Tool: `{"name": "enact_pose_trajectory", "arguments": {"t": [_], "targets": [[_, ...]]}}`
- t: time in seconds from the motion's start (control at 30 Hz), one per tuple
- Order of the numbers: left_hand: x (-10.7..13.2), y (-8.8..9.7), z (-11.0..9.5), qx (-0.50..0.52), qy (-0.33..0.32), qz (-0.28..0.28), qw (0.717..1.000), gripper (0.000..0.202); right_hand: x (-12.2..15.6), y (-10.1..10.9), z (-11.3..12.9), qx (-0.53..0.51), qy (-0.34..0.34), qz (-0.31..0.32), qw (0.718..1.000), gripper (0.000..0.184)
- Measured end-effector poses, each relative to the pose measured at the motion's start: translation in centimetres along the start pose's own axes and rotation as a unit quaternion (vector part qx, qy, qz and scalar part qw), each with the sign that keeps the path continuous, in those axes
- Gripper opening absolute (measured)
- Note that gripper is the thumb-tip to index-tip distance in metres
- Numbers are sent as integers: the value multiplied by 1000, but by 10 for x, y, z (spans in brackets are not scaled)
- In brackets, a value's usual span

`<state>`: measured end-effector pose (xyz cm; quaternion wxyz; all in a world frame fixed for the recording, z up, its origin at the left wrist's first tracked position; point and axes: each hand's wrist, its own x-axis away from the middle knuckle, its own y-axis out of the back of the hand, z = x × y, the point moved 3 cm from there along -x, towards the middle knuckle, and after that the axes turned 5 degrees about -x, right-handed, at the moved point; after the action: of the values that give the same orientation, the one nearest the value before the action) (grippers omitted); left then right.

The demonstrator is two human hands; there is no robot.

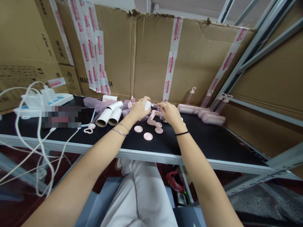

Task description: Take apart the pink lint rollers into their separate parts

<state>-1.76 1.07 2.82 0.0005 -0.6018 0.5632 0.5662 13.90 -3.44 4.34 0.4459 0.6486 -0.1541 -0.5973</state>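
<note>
Pinched in my left hand (139, 109) is a small white piece (148, 105). My right hand (169, 113) grips a thin metal tool (155, 105) whose far end reaches the white piece; its exact kind is too small to make out. Below the hands lies a pink curved plastic part (152, 117). Round pink discs, among them a grooved one (148, 136) and a plain one (159, 130), rest on the black tabletop (199, 142). Left of my left hand are white cardboard tubes (104, 118) and translucent purple plastic parts (91, 102).
Pink cylinders (213, 119) with heart-topped rods (191, 94) stand at the right. On the left are a white power strip (60, 99), looping cables (17, 123) and a device (86, 116). Taped cardboard (146, 63) backs the table; a metal frame (251, 60) bounds the right.
</note>
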Motion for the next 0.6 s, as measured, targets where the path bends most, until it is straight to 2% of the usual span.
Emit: {"name": "enact_pose_trajectory", "arguments": {"t": [0.13, 0.3, 0.47, 0.6], "targets": [[1, 1, 0, -18, -22, 7, 1000, 46, 0, 2, 0, 43, -2, -13, 999, 26], [6, -7, -14, 8, -77, 81, 994, 61, 1, 0, -5, 82, -50, -21, 995, 27], [5, -11, -8, 10, -25, 62, 998, 67, 1, 3, -7, 40, -45, -39, 997, 29], [3, -8, 3, -6, 5, 57, 998, 63, 1, 1, -5, 17, -9, -11, 1000, 28]]}}
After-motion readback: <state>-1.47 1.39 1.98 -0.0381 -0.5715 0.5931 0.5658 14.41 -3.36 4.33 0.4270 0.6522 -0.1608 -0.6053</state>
